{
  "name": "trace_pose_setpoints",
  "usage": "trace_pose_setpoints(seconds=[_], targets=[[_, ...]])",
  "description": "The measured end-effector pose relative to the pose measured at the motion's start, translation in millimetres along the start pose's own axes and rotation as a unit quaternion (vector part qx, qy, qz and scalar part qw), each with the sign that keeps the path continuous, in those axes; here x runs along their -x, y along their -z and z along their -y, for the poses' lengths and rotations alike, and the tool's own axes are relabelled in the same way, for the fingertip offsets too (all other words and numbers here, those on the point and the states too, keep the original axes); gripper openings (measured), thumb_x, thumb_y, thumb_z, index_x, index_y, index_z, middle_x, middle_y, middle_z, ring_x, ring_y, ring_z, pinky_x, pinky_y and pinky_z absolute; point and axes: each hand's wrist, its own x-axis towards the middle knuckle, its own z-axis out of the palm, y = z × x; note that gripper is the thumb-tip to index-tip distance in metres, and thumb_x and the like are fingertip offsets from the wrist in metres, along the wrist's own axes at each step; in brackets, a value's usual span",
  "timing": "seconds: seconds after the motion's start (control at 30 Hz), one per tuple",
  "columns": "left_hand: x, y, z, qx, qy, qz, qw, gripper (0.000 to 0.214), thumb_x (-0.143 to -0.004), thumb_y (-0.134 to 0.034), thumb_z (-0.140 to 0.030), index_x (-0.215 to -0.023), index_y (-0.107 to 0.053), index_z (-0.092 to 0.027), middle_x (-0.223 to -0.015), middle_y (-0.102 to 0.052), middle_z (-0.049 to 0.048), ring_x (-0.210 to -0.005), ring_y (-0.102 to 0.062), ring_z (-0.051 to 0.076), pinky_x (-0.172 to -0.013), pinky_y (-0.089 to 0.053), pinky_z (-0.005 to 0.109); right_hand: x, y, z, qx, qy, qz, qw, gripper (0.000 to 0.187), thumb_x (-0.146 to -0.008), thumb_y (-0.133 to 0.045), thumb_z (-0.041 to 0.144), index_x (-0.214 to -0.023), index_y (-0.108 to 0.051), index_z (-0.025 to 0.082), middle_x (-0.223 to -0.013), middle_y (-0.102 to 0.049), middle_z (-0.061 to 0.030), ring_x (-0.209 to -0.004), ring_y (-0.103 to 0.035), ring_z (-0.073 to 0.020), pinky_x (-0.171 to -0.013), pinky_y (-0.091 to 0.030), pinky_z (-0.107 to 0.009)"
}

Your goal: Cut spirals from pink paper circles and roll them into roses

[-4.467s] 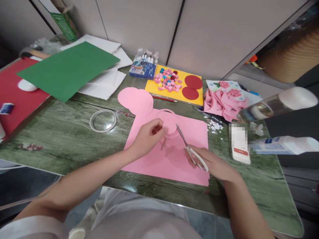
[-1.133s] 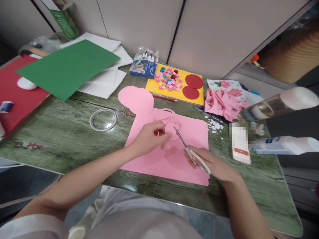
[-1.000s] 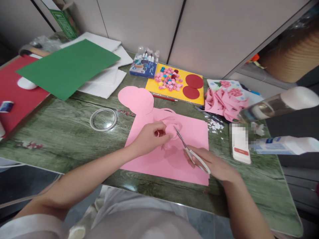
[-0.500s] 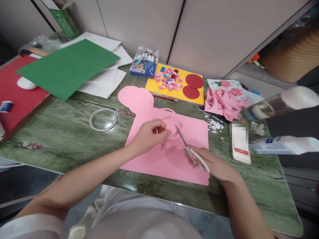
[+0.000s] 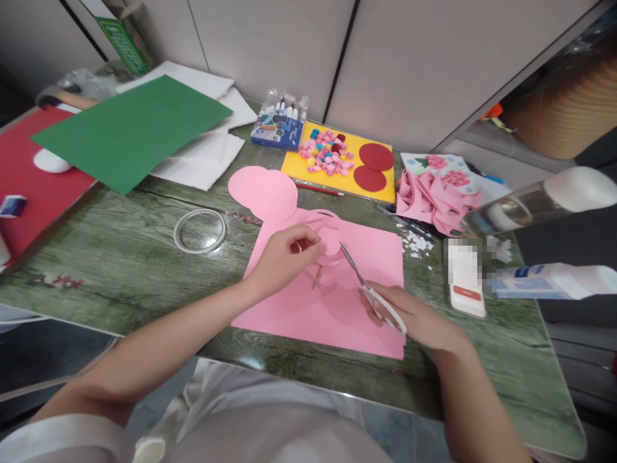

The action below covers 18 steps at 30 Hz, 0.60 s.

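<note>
My left hand (image 5: 295,255) pinches the edge of a small round piece of pink paper (image 5: 330,243) between thumb and fingers. Curved pink strips lie or hang about that piece. In my right hand (image 5: 398,307) is a pair of scissors (image 5: 364,281) with white handles, its blade tips pointing up and left at the right edge of the piece. Beneath both hands lies a stack of pink paper sheets (image 5: 308,321). Larger pink paper circles (image 5: 263,193) overlap the stack's upper left corner.
A tape roll (image 5: 176,233) lies left. Behind are a marker box (image 5: 277,132), a yellow sheet (image 5: 354,188) with coloured pompom-like pieces and red circles, and a red pencil (image 5: 318,189). Pink scraps (image 5: 429,199), a phone (image 5: 467,299) and bottles (image 5: 554,281) are right; a green sheet (image 5: 135,132) is left.
The small pink piece has turned slightly in my left hand, and its round edge shows more plainly. Blade tips look closer together; the right hand has barely shifted.
</note>
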Motion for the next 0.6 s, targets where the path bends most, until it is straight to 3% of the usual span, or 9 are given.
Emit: trace_pose_setpoints(seconds=[0.4,0.6], targets=[[1.8,-5.4,3.7,-0.009,0.010,0.057,0.998,0.015,-0.071,-0.056,-0.026,-0.062,-0.054,-0.014,-0.064,-0.052,-0.0009,-0.060,-0.045,0.008,-0.056,-0.035,0.022,-0.2,-0.4,5.0,0.024,-0.006,0.008,1.000,0.029,-0.093,-0.028,0.035,-0.077,-0.047,0.019,-0.065,-0.047,0.0026,-0.061,-0.043,-0.0108,-0.061,-0.033,-0.025],[1.4,-5.7,3.9,-0.002,0.015,0.048,0.999,0.013,-0.071,-0.056,-0.025,-0.063,-0.054,-0.014,-0.061,-0.051,-0.0018,-0.058,-0.044,0.008,-0.055,-0.035,0.022,-0.6,-1.6,5.8,0.020,-0.012,0.001,1.000,0.032,-0.093,-0.027,0.038,-0.077,-0.047,0.019,-0.065,-0.047,0.0023,-0.060,-0.042,-0.0114,-0.060,-0.034,-0.025]])
